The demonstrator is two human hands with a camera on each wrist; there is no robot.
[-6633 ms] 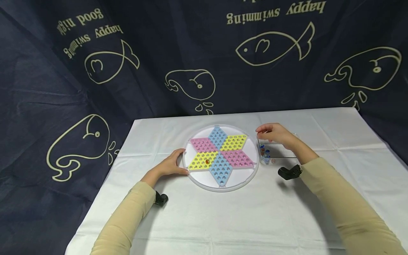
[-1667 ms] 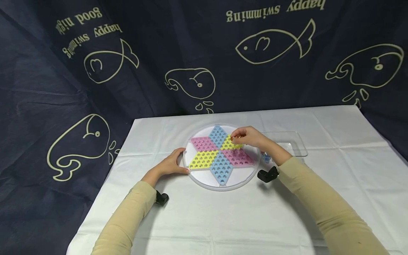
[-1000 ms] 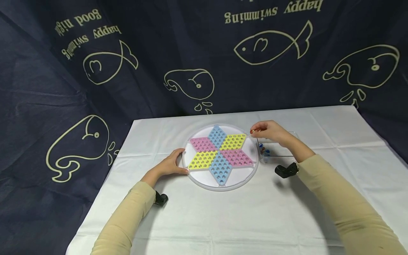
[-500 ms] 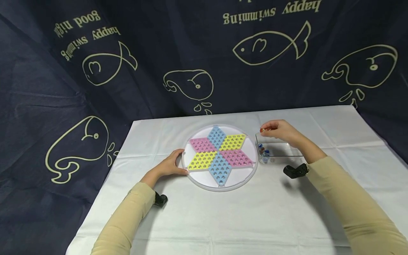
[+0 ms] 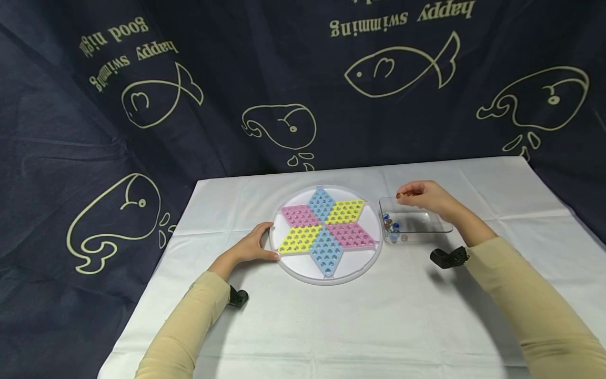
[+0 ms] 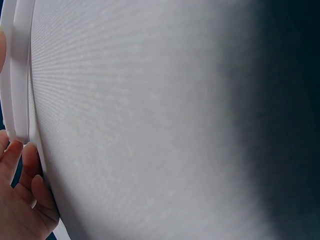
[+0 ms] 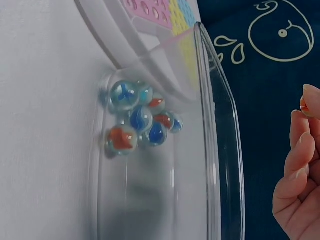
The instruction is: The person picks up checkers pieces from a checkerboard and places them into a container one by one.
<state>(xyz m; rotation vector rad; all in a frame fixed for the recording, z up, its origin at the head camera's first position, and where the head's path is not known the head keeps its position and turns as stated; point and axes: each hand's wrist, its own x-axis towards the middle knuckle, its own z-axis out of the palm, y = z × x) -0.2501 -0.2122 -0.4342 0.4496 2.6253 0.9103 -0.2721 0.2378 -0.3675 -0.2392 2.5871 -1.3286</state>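
Observation:
A round white Chinese checkers board (image 5: 350, 266) with a pink, yellow and blue star lies on the table. My left hand (image 5: 251, 246) holds its left rim, thumb near the front and fingers farther back; the left wrist view shows fingertips at the rim (image 6: 20, 100). My right hand (image 5: 426, 198) pinches an orange-red marble (image 5: 399, 196) between thumb and fingertips above a clear plastic box (image 5: 421, 232). Several clear glass marbles (image 7: 141, 119) with blue or orange swirls are bunched at the box end nearest the board.
A white cloth (image 5: 293, 326) covers the table. Behind it hangs a dark blue curtain (image 5: 331, 137) with fish and whale drawings. Black wrist cameras sit at the left sleeve (image 5: 238, 297) and right sleeve (image 5: 448, 257).
An orange marble seen earlier in the near-left yellow section is gone from there. My right hand has carried an orange-red marble rightward from over the board to the box. The left hand stays put.

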